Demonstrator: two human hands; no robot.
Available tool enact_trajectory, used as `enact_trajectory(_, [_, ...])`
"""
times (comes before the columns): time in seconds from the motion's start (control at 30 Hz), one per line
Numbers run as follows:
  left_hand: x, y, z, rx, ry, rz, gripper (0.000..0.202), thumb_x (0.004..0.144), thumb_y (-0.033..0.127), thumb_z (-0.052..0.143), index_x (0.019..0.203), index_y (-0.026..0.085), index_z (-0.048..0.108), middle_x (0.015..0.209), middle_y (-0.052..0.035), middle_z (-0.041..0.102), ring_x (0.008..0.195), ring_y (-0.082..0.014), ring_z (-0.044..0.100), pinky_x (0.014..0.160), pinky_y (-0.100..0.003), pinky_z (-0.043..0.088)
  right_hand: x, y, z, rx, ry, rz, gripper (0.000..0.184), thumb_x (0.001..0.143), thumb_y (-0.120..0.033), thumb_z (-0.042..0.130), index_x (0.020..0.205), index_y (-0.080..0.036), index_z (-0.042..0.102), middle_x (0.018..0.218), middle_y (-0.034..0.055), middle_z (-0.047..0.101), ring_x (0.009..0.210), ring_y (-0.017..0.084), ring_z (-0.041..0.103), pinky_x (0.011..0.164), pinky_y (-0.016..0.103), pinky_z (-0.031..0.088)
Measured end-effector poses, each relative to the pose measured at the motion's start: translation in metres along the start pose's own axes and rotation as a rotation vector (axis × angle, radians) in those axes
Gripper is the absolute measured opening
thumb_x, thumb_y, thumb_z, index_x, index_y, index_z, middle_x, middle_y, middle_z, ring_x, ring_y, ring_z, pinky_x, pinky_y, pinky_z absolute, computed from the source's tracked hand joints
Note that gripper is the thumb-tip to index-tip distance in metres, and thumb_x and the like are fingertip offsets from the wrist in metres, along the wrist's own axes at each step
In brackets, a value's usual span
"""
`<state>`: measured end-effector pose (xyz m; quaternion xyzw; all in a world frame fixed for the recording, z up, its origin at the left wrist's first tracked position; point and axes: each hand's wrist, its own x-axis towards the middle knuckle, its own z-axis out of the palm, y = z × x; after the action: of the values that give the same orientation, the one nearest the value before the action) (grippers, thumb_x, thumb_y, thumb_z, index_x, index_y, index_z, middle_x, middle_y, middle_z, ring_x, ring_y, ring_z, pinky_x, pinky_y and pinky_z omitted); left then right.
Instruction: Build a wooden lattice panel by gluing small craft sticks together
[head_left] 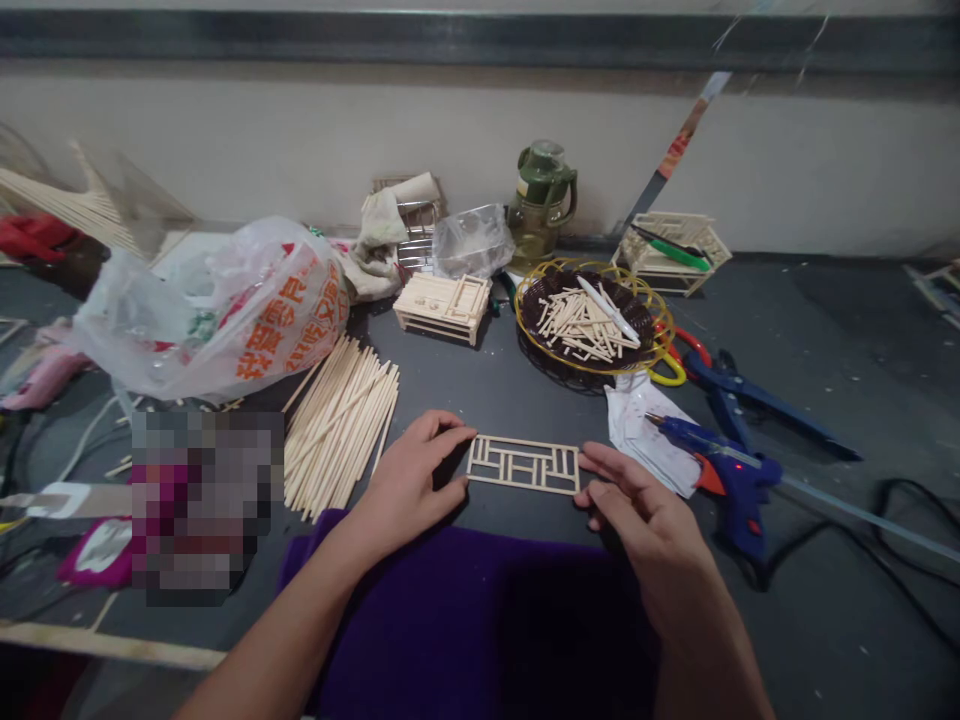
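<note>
A small rectangular lattice panel of thin wooden sticks (pixel 523 466) lies between my two hands, just beyond a purple cloth (pixel 420 590). My left hand (pixel 421 468) grips its left end, thumb at the near corner and forefinger at the far corner. At the opposite end, my right hand (pixel 628 497) has thumb and fingers closed on the short side; some of its fingertips are hidden. A pile of loose round wooden sticks (pixel 341 430) lies to the left of my left hand. Beside my right hand, a blue glue gun (pixel 739 475) with a small red light rests on the table.
Behind the panel stand a small stick-built model (pixel 442 305) and a woven basket (pixel 540 345) of short stick pieces. A plastic bag (pixel 217 310) is at left. Blue cutters (pixel 772 400), white paper (pixel 645 425), a green jug (pixel 544 205) and a cable (pixel 847 550) also surround the work area.
</note>
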<state>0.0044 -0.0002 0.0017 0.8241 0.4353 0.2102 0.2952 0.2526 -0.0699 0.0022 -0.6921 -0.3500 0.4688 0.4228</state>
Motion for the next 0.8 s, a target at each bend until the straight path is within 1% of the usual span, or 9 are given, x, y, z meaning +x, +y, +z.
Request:
enact_trajectory(0.17, [-0.0003, 0.0002, 0.0004, -0.013, 0.009, 0.004, 0.049, 0.079, 0.014, 0.06, 0.126, 0.027, 0.054, 0.12, -0.0067, 0.052, 0.114, -0.0223, 0.051, 0.098, -0.042, 0.046, 0.0011, 0.0028, 0.0002, -0.026, 0.023, -0.016, 0.052, 0.078, -0.042, 0.065, 0.124, -0.019, 0.061, 0.12, 0.0122, 0.067, 0.074, 0.016, 0.064, 0.058, 0.027, 0.051])
enact_trajectory(0.3, [-0.0009, -0.0004, 0.001, -0.009, 0.003, -0.006, 0.05, 0.079, 0.015, 0.06, 0.127, 0.027, 0.053, 0.121, -0.0066, 0.052, 0.114, -0.022, 0.051, 0.098, -0.042, 0.046, 0.0017, 0.002, 0.0035, -0.051, 0.069, -0.036, 0.053, 0.076, -0.043, 0.065, 0.122, -0.017, 0.061, 0.116, 0.0136, 0.068, 0.079, 0.018, 0.064, 0.059, 0.028, 0.051])
enact_trajectory(0.5, [-0.0004, 0.0, 0.0005, -0.001, -0.001, -0.011, 0.049, 0.079, 0.015, 0.059, 0.126, 0.026, 0.054, 0.122, -0.007, 0.052, 0.115, -0.0218, 0.051, 0.099, -0.041, 0.046, 0.0029, 0.0044, 0.0061, -0.136, 0.076, -0.051, 0.053, 0.08, -0.044, 0.06, 0.125, -0.018, 0.058, 0.116, 0.0122, 0.067, 0.084, 0.019, 0.065, 0.066, 0.029, 0.052])
enact_trajectory(0.63, [-0.0003, 0.0006, 0.0009, 0.008, 0.0, -0.018, 0.049, 0.079, 0.015, 0.059, 0.126, 0.026, 0.054, 0.122, -0.0071, 0.052, 0.115, -0.0219, 0.051, 0.099, -0.042, 0.046, 0.0031, 0.0066, 0.0054, -0.194, 0.089, -0.115, 0.05, 0.083, -0.043, 0.056, 0.126, -0.018, 0.057, 0.113, 0.0113, 0.068, 0.082, 0.018, 0.066, 0.073, 0.03, 0.053])
enact_trajectory(0.8, [-0.0012, -0.0003, 0.0015, 0.018, 0.001, -0.017, 0.05, 0.079, 0.015, 0.061, 0.127, 0.025, 0.054, 0.123, -0.0069, 0.052, 0.115, -0.0217, 0.051, 0.1, -0.041, 0.046, 0.0036, 0.0092, 0.0023, -0.352, 0.185, -0.192, 0.043, 0.085, -0.039, 0.054, 0.124, -0.021, 0.058, 0.106, 0.0087, 0.071, 0.089, 0.019, 0.067, 0.079, 0.032, 0.052])
